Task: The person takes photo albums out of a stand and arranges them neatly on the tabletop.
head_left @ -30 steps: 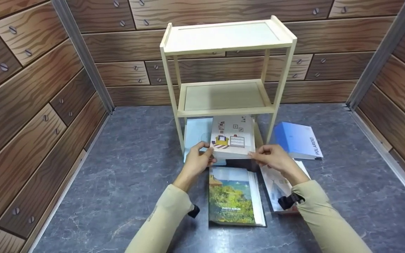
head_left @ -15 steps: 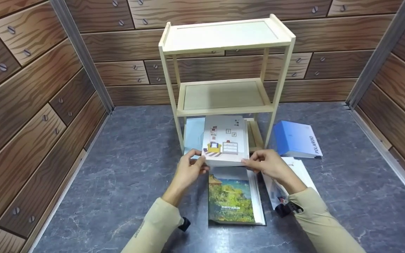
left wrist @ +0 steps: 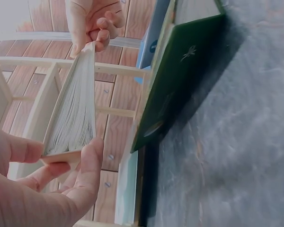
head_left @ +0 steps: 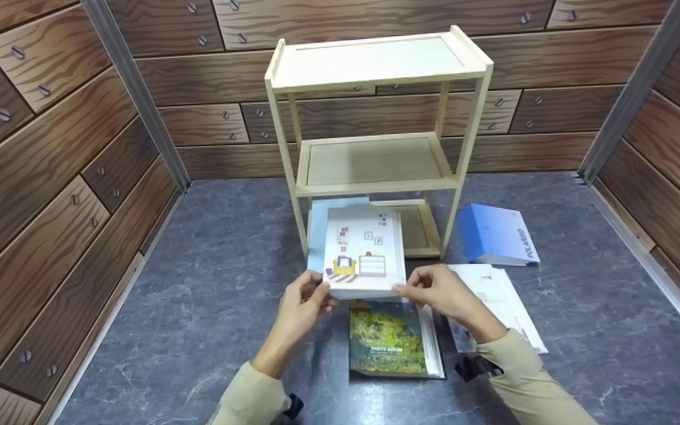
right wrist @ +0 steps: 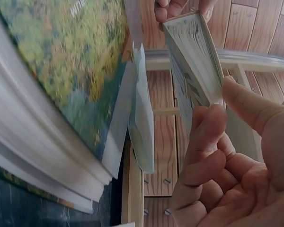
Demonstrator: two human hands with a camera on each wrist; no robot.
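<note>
A thick white photo album (head_left: 363, 248), its cover drawn with a yellow armchair and a dresser, is held between both hands in front of the shelf's lower level. At its near left corner my left hand (head_left: 298, 310) pinches it, thumb on the cover. My right hand (head_left: 449, 298) pinches the near right corner. The album's page edges (left wrist: 75, 109) show in the left wrist view. Below it lies an album with a painted landscape (head_left: 387, 342), partly overlapped in the head view. A light blue album (head_left: 317, 233) rests on the bottom shelf's left side, partly hidden behind the held one.
A pale wooden rack (head_left: 375, 192) with three levels stands at the back. To its right lies a blue Polaroid album (head_left: 496, 233). Another white album (head_left: 508, 301) is on the floor beside my right forearm. Wood-patterned walls (head_left: 210, 77) enclose the area.
Both hands have drawn the white album toward me and slightly left, from under the middle shelf. More of the bottom shelf and of the white album at right now shows.
</note>
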